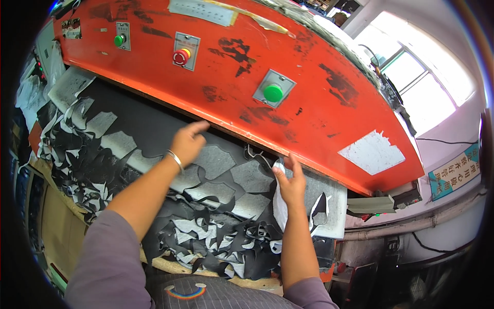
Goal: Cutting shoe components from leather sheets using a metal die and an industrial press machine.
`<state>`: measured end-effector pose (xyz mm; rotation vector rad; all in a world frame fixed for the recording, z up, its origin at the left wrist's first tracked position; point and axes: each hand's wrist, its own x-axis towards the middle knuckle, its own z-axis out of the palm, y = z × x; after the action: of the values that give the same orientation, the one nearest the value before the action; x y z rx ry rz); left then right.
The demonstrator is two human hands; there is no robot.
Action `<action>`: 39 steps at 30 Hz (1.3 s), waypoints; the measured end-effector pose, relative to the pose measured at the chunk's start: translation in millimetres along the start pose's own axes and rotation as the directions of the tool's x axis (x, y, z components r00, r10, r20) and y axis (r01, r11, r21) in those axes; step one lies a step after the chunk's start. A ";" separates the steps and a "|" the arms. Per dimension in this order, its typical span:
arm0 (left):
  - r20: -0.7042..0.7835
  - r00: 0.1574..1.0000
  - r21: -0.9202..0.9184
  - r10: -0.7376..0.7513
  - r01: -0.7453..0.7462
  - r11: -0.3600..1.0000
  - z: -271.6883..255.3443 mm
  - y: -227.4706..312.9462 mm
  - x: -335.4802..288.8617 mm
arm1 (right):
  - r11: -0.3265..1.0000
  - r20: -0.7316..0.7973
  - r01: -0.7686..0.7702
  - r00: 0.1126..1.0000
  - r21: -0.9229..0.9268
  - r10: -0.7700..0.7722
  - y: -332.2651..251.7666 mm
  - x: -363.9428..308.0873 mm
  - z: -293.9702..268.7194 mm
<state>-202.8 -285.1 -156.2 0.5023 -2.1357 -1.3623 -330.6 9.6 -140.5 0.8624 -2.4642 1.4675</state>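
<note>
My left hand (188,146), with a bangle at the wrist, reaches over a black sheet (146,116) near the lower edge of the red machine. Its fingers are apart and nothing shows in them. To the right, my right hand (292,183) grips a scrap of sheet material (280,206), white on the side that shows; it hangs down beside the wrist. Between the hands a thin curved strip (252,152) pokes out at the machine's edge. Grey cut-out areas (214,160) show through the sheet below my left hand.
The red machine (216,92) spans the far side, with green buttons (272,92) and a red knob (181,56). Black and white scraps (221,242) heap along the near edge. A pale board (334,206) sticks out at right, near a wall sign (455,172).
</note>
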 end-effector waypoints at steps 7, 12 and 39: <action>-0.562 0.825 -0.021 -0.053 0.050 0.999 -158.1 -1.8 27.8 | 0.962 -0.006 0.213 0.977 0.171 -0.215 -157.6 29.7 15.0; -0.789 0.592 0.198 0.163 -0.006 0.980 -196.2 23.2 30.9 | 0.969 -0.130 0.183 0.978 0.166 -0.162 -204.9 24.3 29.3; 0.937 0.290 -0.030 -0.194 0.622 0.783 -86.8 23.1 -272.6 | 0.886 0.605 0.295 0.796 -0.359 -0.020 -172.4 -323.2 14.3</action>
<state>63.4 -179.3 -174.1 0.1078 -2.4338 -2.8699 31.7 65.1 -146.4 1.5517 -2.8563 0.5697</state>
